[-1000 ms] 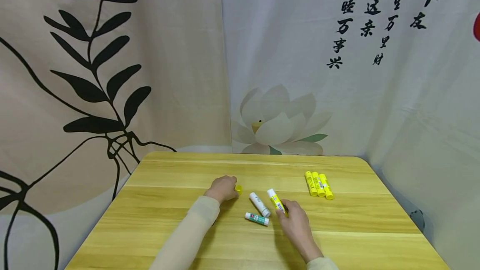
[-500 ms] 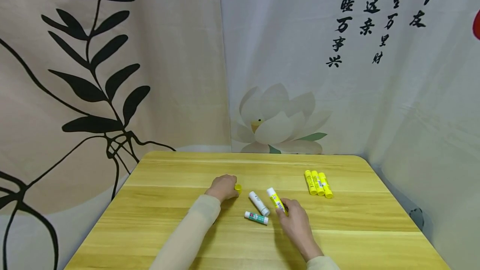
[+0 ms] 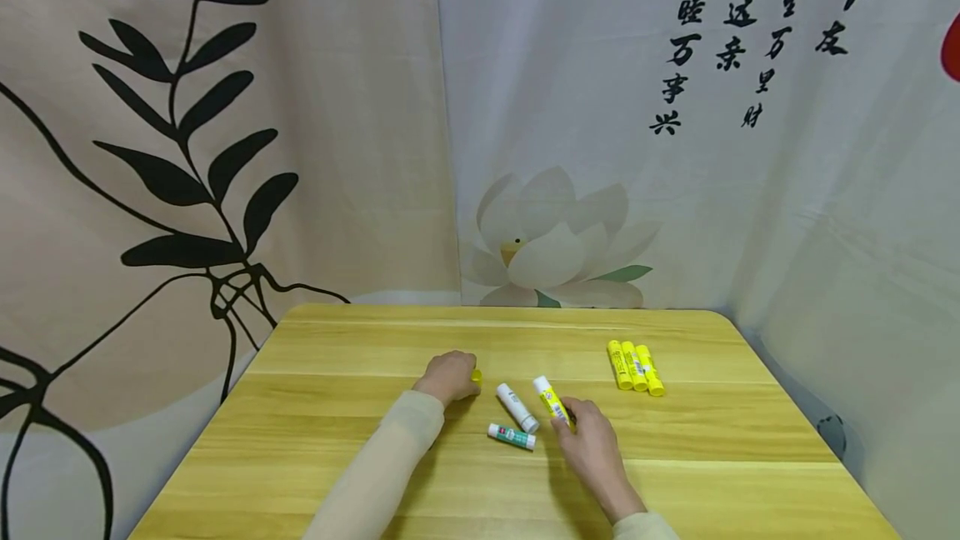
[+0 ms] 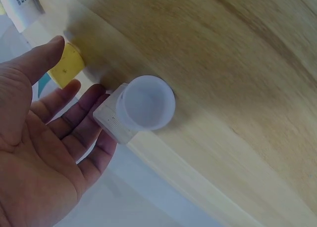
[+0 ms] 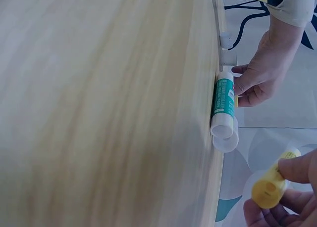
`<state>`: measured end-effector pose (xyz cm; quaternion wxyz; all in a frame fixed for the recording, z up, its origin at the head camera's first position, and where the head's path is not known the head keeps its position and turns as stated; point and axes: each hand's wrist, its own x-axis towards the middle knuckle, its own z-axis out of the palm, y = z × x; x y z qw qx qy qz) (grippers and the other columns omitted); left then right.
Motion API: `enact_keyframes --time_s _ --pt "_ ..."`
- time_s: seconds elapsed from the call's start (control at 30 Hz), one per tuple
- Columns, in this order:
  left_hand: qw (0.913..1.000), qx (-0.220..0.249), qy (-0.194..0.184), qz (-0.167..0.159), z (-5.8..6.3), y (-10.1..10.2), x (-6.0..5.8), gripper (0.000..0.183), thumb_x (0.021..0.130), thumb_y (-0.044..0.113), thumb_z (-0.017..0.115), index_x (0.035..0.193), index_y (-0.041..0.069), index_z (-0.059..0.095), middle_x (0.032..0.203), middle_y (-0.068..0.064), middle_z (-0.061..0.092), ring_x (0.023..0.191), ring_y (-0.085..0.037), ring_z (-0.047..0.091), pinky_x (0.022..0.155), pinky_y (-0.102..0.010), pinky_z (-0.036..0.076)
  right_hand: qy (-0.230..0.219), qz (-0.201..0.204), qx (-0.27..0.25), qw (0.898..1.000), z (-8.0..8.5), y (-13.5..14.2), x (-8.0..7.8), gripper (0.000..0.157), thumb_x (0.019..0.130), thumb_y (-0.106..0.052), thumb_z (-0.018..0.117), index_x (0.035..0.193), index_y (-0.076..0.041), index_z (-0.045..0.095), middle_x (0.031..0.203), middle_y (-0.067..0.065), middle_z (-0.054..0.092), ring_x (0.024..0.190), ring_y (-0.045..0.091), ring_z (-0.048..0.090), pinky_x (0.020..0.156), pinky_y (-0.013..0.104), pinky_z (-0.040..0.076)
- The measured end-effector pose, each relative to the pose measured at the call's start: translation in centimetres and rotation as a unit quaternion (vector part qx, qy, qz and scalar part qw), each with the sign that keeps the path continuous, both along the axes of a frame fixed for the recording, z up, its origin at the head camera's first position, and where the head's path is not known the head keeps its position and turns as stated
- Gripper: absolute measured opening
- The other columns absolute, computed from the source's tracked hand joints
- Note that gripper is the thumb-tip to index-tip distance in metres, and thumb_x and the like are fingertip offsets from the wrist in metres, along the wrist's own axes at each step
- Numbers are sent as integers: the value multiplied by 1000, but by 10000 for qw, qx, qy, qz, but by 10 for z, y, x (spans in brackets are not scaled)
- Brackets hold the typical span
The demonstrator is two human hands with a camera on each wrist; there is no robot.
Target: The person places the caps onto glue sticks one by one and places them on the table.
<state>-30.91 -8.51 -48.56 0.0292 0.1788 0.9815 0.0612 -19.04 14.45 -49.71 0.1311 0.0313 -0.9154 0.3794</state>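
Between thumb and forefinger, my left hand (image 3: 447, 377) pinches a small yellow cylinder, probably a glue stick (image 4: 68, 66), most of it hidden in the head view. By its other fingers, in the left wrist view, are a white round-ended tube (image 4: 148, 103) and another pale tube (image 4: 110, 119). My right hand (image 3: 592, 444) grips a yellow glue stick with a white cap (image 3: 552, 398), tilted with the cap pointing away. Between the hands, a white glue stick (image 3: 517, 408) and a green glue stick with white ends (image 3: 512, 437) lie on the table.
Three yellow glue sticks (image 3: 635, 367) lie side by side at the right rear of the wooden table (image 3: 720, 440). Behind the table's far edge hangs a printed cloth (image 3: 360, 132) with leaves, a lotus and black characters.
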Motion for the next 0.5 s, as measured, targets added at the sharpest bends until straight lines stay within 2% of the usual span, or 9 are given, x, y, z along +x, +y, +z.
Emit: enact_keyframes --time_s 0.33,0.5 --pt "9999 -160 -49 23 -3 1 -3 30 88 30 78 105 9 65 95 -4 66 94 -22 64 79 -40 55 -40 -47 17 10000 -2 0 0 36 89 -9 71 120 8 64 101 13 64 90 25 61 77 46 53" --pt "9998 -185 -91 30 0 2 0 27 89 28 76 104 9 64 94 -4 65 93 -22 64 79 -39 55 -40 -69 8 10000 -2 -1 1 36 89 -9 71 120 8 65 102 13 64 92 26 62 79 46 53"
